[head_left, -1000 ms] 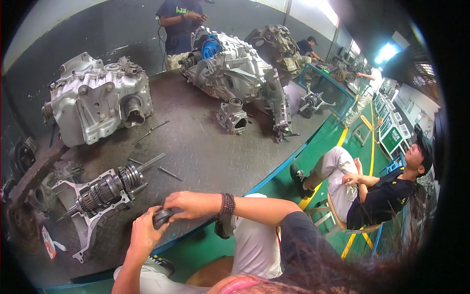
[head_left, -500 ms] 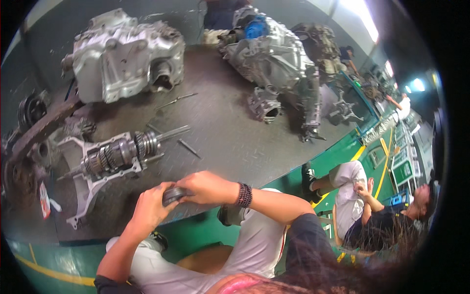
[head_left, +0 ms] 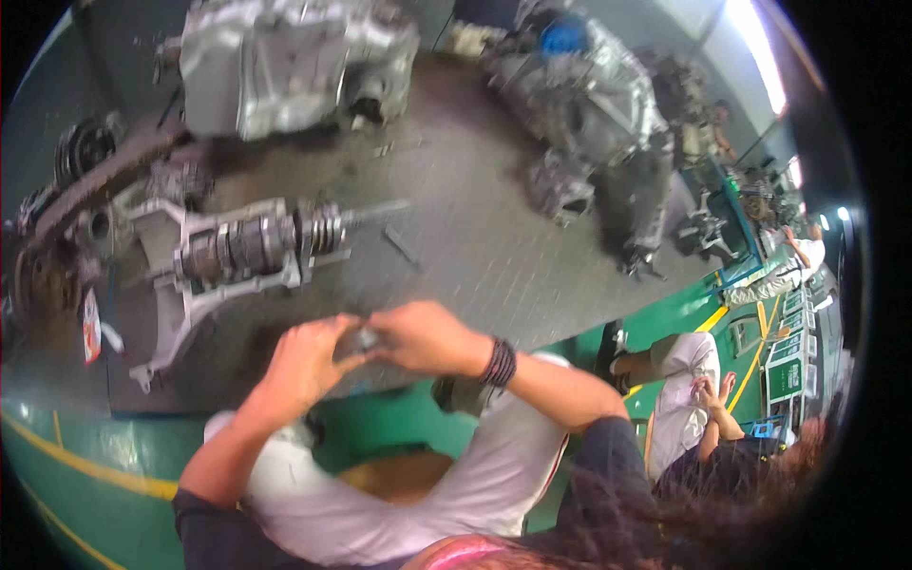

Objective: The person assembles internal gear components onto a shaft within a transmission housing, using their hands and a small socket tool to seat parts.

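Near the table's front edge, my left hand (head_left: 309, 366) and my right hand (head_left: 426, 337) come together. Their curled fingers hold a small round metal part (head_left: 365, 339) between them. Fingers cover most of it, and blur hides its exact kind. Just beyond my left hand lies an open gearbox housing half (head_left: 242, 288) in light metal, with a gear shaft assembly (head_left: 242, 249) set in it. A short metal pin (head_left: 401, 245) lies on the tabletop to the right of the shaft.
A big silver gearbox casing (head_left: 285, 81) stands at the far left, another casing (head_left: 594, 90) with a blue part at the far right. A pulley (head_left: 85, 152) and other parts crowd the left end. To the right, a seated person (head_left: 698, 380) is beside the table (head_left: 475, 275).
My view has shifted, so the bench parts appear higher and farther right. The round part showed more clearly between my hands before; now my fingers cover more of it.
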{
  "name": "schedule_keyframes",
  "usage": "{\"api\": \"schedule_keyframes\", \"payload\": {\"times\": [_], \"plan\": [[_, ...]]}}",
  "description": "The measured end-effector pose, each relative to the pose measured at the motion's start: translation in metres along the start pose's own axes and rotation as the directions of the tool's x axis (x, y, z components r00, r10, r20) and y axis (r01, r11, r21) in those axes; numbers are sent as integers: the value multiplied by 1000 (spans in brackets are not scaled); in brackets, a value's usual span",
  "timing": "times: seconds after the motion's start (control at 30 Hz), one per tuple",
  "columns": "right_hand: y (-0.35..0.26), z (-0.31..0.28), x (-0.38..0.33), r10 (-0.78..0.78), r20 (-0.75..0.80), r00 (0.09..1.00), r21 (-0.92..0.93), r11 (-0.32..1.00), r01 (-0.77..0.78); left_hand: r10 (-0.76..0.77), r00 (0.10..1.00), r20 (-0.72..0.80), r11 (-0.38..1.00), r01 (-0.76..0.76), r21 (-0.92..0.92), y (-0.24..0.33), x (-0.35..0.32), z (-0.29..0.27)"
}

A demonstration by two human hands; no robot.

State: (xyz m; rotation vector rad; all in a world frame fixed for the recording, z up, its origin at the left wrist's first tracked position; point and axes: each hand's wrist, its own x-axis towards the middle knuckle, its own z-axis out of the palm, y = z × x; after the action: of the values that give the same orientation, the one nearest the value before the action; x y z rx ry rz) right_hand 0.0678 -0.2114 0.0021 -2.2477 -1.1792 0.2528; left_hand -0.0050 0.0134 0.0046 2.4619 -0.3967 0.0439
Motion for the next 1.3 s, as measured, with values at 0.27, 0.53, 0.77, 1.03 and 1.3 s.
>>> {"api": "schedule_keyframes", "payload": {"times": [0.27, 0.53, 0.77, 1.03, 1.3], "plan": [[-1, -10, 4, -1, 33, 999, 169, 986, -4, -38, 999, 23, 994, 40, -99, 3, 4, -13], [1, -7, 0, -32, 8, 999, 215, 976, 30, -49, 997, 53, 994, 54, -90, 12, 4, -11], [14, 10, -5, -95, -58, 994, 151, 983, 103, -40, 999, -6, 999, 40, 16, 24, 5, 0], [11, 10, -4, -96, -70, 993, 130, 986, 105, -19, 999, -28, 989, 23, 145, 16, 4, 6], [11, 11, -2, -145, -63, 987, 155, 976, 153, -54, 999, -5, 993, 54, 105, 21, -4, -8]]}}
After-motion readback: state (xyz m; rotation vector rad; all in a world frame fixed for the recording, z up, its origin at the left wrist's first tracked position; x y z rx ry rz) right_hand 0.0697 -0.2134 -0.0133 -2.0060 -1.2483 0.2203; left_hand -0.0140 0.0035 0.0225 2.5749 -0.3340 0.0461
